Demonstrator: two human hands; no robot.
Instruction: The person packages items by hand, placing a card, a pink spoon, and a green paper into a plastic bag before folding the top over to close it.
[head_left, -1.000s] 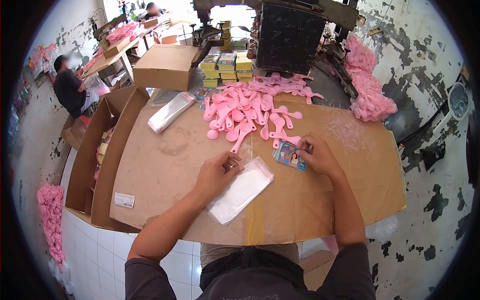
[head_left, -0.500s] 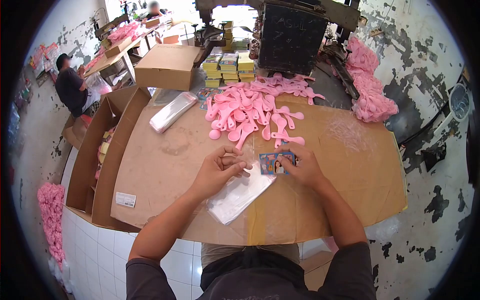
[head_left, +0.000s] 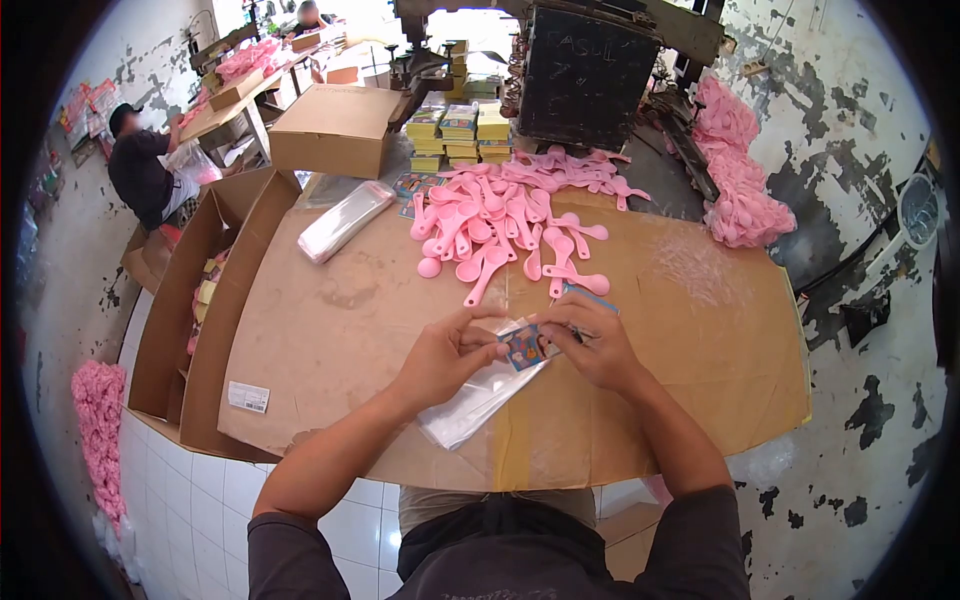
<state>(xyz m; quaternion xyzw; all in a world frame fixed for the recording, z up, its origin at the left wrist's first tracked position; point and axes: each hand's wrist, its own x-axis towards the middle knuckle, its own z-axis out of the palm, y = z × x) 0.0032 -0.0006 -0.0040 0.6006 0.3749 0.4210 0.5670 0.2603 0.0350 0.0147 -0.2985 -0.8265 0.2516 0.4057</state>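
A small printed card (head_left: 523,348), blue with colourful pictures, is held tilted between my two hands. My right hand (head_left: 592,348) pinches its right end, fingers closed over part of the print. At its left edge, my left hand (head_left: 447,352) has thumb and fingers closed on the card. Beneath both hands lies a stack of clear plastic bags (head_left: 470,405). Another blue card (head_left: 597,298) shows partly behind my right hand. Just beyond the hands spreads a heap of pink plastic spoons (head_left: 490,215).
A clear plastic packet (head_left: 345,222) lies at the left on the cardboard-covered table (head_left: 660,400). Stacked cards (head_left: 458,125) and a closed carton (head_left: 335,130) stand behind. An open carton (head_left: 250,310) adjoins the left edge. A black machine (head_left: 585,80) rises at the back. A person (head_left: 140,170) sits far left.
The card has moved left and tilted, and my left hand has come to its left edge. My right hand still holds it. The blue card behind my right hand shows more now.
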